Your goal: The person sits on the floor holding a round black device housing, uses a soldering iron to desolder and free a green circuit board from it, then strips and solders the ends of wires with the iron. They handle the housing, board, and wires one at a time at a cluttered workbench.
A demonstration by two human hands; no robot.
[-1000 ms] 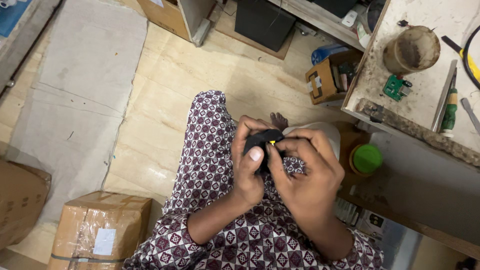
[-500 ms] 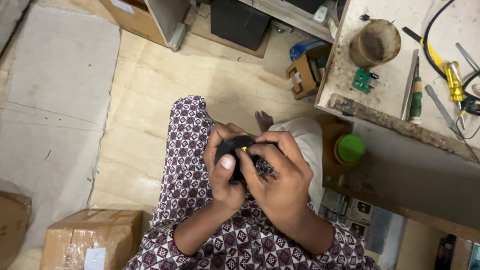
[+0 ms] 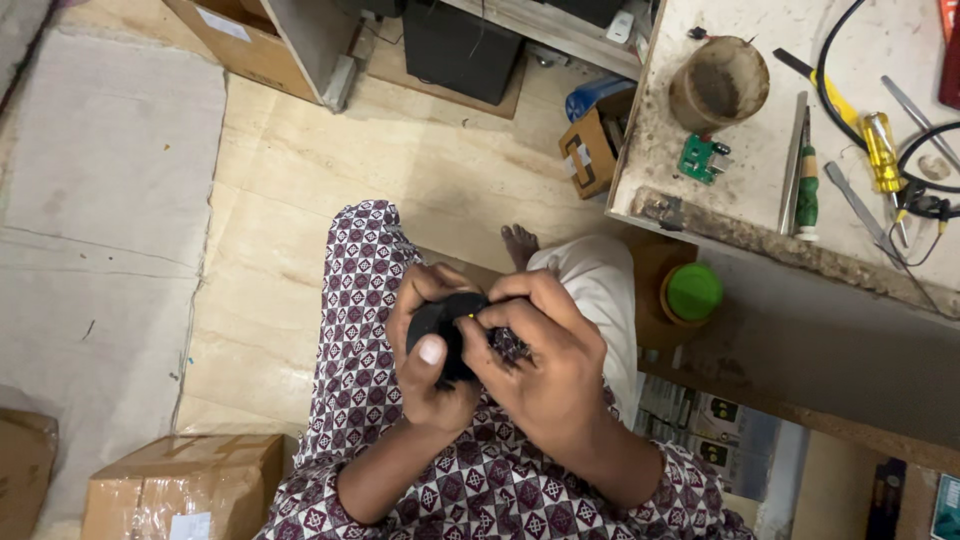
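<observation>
Both hands closed on a small black round object (image 3: 447, 325) with a tiny yellow spot, held over the lap. Left hand (image 3: 428, 365) wrapped under and around its left side, thumb pressed flat on the front face. Right hand (image 3: 545, 365) curled over its right side, fingertips (image 3: 490, 325) pinching at the yellow spot; exact grip there hard to tell. Most of the object hidden by fingers, kind unclear.

Below the hands: patterned maroon-and-white garment (image 3: 360, 290) over the knee and lap, a white cloth (image 3: 600, 290) on the right thigh, bare foot (image 3: 518, 245) on the pale wooden floor (image 3: 400, 170).

Just right of the knee: green round lid (image 3: 694, 291) on a brown container, under the edge of a workbench (image 3: 700, 215). On the bench: rusty round tin (image 3: 718, 85), small green circuit board (image 3: 702, 158) just beside it, green-handled tool (image 3: 806, 190), yellow-handled screwdriver (image 3: 884, 150), flat metal tweezers (image 3: 855, 205), black cable (image 3: 835, 60).

Further out: small brown cardboard box (image 3: 590, 150) against the bench, blue item (image 3: 595, 98) behind it, black box (image 3: 460, 45) on the floor at top. Taped cardboard box (image 3: 185, 490) at lower left, another cardboard box (image 3: 255, 40) at upper left, grey mat (image 3: 100, 200) along the left.
</observation>
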